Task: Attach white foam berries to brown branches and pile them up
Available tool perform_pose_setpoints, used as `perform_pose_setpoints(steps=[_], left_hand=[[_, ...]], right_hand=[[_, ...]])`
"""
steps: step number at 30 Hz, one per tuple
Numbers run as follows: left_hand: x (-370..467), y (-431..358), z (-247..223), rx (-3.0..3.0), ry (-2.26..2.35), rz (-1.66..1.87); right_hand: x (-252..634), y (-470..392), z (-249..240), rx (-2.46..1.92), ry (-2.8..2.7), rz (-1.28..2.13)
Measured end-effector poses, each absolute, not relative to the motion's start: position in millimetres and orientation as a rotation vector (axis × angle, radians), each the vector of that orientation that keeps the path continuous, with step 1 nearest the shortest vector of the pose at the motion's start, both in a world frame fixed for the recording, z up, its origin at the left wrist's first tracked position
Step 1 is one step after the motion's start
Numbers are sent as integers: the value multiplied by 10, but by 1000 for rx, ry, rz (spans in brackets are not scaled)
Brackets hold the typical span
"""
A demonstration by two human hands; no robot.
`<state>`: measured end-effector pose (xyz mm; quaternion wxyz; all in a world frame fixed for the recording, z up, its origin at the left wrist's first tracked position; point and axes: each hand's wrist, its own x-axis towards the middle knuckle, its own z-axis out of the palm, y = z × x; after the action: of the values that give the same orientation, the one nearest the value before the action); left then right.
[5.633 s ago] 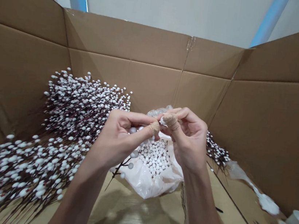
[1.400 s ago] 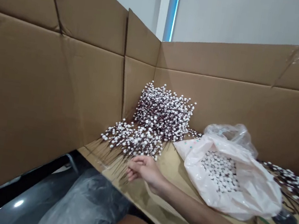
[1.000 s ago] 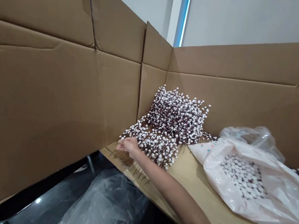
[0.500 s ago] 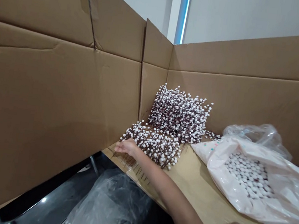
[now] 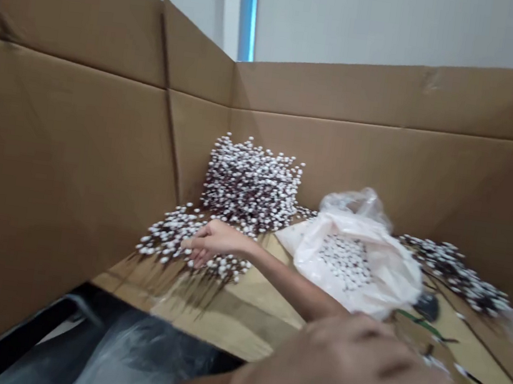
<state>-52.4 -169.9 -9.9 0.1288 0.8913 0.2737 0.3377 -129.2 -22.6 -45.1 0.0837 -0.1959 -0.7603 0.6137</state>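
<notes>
My right hand [image 5: 212, 243] reaches across to the left, over a low bunch of artificial berry stems [image 5: 170, 231] with white berries and dark stalks. Its fingers are loosely bent and a little apart, with nothing visible between them. Close to the camera, at the bottom, my left hand [image 5: 346, 374] is blurred and crosses in front of the right forearm; its fingers cannot be made out. Behind the low bunch, a taller pile of white berry stems [image 5: 253, 182] leans in the cardboard corner. A pale plastic bag [image 5: 393, 260] lies open, showing more white berry tips.
Tall cardboard walls [image 5: 68, 148] stand at the left and back. More berry stems [image 5: 458, 275] lie at the right, near a green strip [image 5: 428, 326]. Clear plastic film [image 5: 140, 359] hangs below the brown surface's [image 5: 258, 287] front edge.
The view has turned to the right, bringing the stems at the right into sight. My right hand has shifted rightward over the low bunch, its fingers more bent. My left hand appears larger.
</notes>
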Motion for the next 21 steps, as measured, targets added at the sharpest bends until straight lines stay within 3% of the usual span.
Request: perform_pose_setpoints(steps=[3, 5, 11, 16, 21], left_hand=[[-511, -1558, -10, 2479, 704, 1174], [-512, -1400, 40, 2434, 726, 1267], [-383, -828, 182, 2379, 774, 1321], [-185, -567, 242, 2306, 801, 1373], [-58, -427, 234, 2319, 853, 1339]], right_hand=[[-392, -135, -196, -621, -2293, 1637], [247, -75, -65, -735, -2279, 1278], [2123, 294, -34, -1518, -1683, 407], [3269, 604, -449, -1954, -1418, 162], [3665, 793, -907, -2157, -1560, 38]])
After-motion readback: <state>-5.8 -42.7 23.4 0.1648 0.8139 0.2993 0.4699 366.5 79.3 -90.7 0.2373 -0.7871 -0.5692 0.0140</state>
